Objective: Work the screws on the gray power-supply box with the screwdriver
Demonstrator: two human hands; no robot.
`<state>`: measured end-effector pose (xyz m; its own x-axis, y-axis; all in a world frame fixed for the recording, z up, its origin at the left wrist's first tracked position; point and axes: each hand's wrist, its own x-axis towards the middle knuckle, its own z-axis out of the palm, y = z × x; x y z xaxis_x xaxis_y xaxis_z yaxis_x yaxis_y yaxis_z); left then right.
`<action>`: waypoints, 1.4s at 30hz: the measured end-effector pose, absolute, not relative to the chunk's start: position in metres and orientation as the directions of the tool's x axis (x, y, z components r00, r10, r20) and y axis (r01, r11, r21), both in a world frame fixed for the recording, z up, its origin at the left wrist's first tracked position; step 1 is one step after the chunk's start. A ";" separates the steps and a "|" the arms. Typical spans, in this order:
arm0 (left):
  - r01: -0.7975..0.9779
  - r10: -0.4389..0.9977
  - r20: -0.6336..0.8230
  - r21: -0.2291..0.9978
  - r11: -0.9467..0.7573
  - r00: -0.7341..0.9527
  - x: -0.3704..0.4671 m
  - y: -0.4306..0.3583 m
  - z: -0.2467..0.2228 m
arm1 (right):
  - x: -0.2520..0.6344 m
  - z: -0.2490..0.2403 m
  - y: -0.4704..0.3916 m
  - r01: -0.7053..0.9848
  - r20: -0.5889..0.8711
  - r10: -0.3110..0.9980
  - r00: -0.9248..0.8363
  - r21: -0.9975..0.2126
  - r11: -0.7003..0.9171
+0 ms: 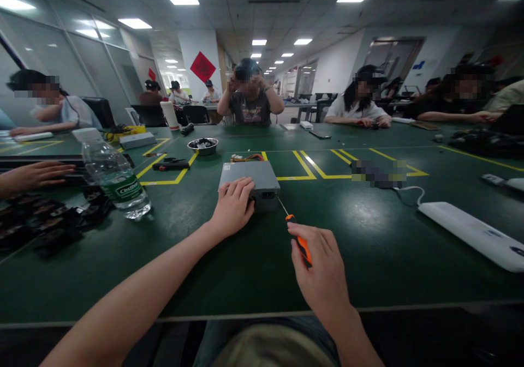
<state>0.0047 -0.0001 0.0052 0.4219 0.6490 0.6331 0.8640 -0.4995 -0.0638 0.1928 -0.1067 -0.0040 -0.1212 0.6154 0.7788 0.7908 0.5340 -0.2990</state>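
Observation:
A grey metal computer power supply [262, 174] sits on the green table, its socket side facing me. My left hand [234, 204] grips its near left part, fingers over the top and thumb at the front face. Colored cables [248, 158] come out behind the box. In my right hand [321, 263], closed around the handle, is an orange and black screwdriver [303, 247]. Its thin shaft points up and left, with the tip at the near right corner of the box. Whether the tip sits in a screw I cannot tell.
A water bottle [118, 184] stands left, beside a pile of black parts [53, 220] and another person's hand [39, 177]. Behind are a metal bowl [203, 146] with small parts and a dark tool [171, 165]. A white power bank-like device [470, 233] lies right. People sit opposite.

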 end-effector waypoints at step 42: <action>0.860 0.646 0.633 -0.064 -0.506 0.427 0.003 -0.001 0.006 | 0.193 0.000 -0.111 0.737 0.776 0.625 -0.081 -0.375 0.561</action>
<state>0.0034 -0.0010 0.0060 0.4270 0.6457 0.6330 0.8601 -0.5062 -0.0638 0.1932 -0.1110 -0.0005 -0.0808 0.6251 0.7763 0.7374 0.5615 -0.3754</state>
